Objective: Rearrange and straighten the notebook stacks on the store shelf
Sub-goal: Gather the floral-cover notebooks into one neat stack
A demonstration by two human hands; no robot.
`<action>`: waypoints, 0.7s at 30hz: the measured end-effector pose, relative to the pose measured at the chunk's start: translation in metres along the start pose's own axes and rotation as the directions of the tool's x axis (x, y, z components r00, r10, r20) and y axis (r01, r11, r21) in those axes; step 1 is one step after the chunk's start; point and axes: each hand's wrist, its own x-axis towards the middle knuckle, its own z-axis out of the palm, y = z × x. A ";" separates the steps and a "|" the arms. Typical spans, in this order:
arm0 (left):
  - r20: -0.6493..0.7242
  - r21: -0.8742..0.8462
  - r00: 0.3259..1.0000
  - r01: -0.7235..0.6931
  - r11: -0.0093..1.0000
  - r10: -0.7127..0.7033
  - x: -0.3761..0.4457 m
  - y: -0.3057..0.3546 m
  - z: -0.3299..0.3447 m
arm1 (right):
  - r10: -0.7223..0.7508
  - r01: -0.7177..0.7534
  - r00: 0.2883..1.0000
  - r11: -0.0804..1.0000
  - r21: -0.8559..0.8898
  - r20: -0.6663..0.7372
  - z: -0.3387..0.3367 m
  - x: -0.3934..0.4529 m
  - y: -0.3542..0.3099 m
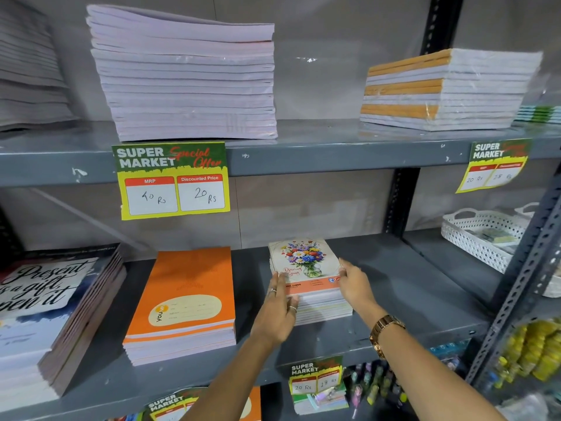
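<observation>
A small stack of flower-cover notebooks (305, 262) lies on the grey middle shelf (409, 287). My left hand (277, 311) presses flat against the stack's left front corner, fingers spread. My right hand (353, 284), with a watch on the wrist, touches the stack's right edge with its fingers. Left of it sits an orange notebook stack (185, 302), and at the far left a stack with script lettering on the cover (45, 314). On the upper shelf rest a tall white stack (185, 77) and a wrapped white-and-orange stack (443, 89).
Yellow price tags (174, 180) hang from the upper shelf edge. A white perforated basket (482, 235) stands at the right on the middle shelf. Slotted metal uprights (522, 287) frame the right side. More stationery hangs below.
</observation>
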 end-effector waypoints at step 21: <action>-0.116 0.435 0.990 0.124 0.892 -0.081 -0.058 -0.109 -0.145 | -0.568 0.584 0.811 0.775 -0.242 0.139 0.088 -0.073 -0.110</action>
